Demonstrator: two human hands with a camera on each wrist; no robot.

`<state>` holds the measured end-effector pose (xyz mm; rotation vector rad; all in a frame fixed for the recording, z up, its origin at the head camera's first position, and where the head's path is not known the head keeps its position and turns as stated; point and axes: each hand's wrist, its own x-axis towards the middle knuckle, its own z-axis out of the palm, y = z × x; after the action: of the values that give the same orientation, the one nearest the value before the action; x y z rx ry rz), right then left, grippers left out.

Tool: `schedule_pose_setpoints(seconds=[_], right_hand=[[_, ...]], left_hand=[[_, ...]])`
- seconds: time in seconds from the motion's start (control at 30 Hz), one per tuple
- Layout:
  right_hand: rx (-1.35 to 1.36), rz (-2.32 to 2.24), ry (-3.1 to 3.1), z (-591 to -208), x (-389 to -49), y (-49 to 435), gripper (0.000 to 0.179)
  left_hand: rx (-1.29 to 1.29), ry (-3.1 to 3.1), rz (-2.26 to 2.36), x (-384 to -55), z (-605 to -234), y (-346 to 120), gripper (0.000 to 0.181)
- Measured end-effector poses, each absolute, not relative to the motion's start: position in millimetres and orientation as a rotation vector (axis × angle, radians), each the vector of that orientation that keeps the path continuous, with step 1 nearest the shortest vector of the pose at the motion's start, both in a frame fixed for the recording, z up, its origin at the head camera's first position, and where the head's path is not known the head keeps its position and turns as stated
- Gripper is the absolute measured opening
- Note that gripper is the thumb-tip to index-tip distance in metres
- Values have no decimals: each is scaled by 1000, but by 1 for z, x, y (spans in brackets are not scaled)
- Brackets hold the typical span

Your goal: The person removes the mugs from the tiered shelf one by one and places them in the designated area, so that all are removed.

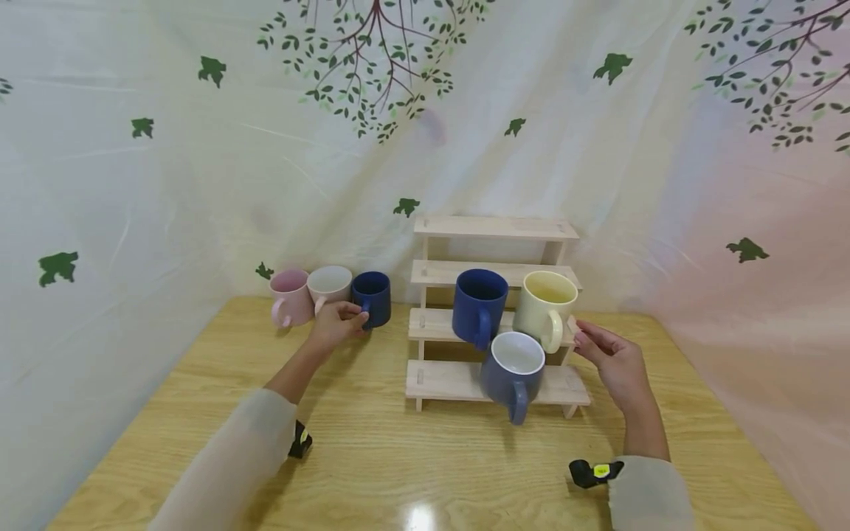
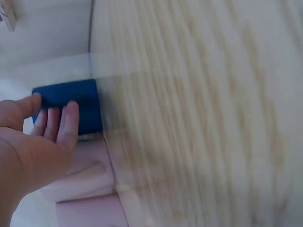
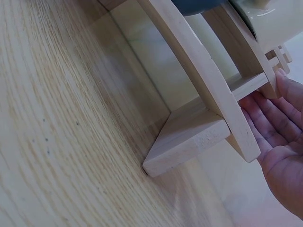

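At the back left, my left hand point(image 1: 334, 324) has its thumb and fingers at the handle side of a dark blue mug point(image 1: 375, 299), pinching it; in the left wrist view the fingers cover the handle. A white mug point(image 1: 330, 282) and a pink mug point(image 1: 292, 297) stand beside it in a row. My right hand point(image 1: 617, 363) grips the right end of a step on a wooden tiered shelf point(image 1: 491, 227), thumb on the edge and fingers below. That shelf carries a larger blue mug point(image 1: 478, 302), a cream mug point(image 1: 538, 310) and a grey-blue mug point(image 1: 508, 380).
All of this stands on a wood-grain table point(image 1: 398, 457). Behind and at the sides hangs a pale curtain point(image 1: 319, 169) printed with leaves and branches. The grey-blue mug's handle juts past the lowest step's front edge.
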<state>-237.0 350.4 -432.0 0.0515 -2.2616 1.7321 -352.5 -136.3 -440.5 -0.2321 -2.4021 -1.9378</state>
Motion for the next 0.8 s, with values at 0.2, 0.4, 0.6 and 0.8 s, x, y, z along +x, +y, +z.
schedule_pose_setpoints(seconds=[0.2, 0.4, 0.6, 0.8], right_hand=[[59, 1734, -2255, -433, -238, 351, 56], [51, 1717, -2274, -431, -236, 351, 55], [50, 1704, -2285, -431, -236, 351, 55], [12, 1687, -2327, -430, -236, 353, 56]], left_hand=[[-48, -2423, -1733, -340, -429, -127, 22], [-113, -2390, -1712, -324, -409, -112, 20], [-207, -2411, -1769, -308, -391, -93, 18], [-326, -2416, -1883, -293, -379, -72, 18]])
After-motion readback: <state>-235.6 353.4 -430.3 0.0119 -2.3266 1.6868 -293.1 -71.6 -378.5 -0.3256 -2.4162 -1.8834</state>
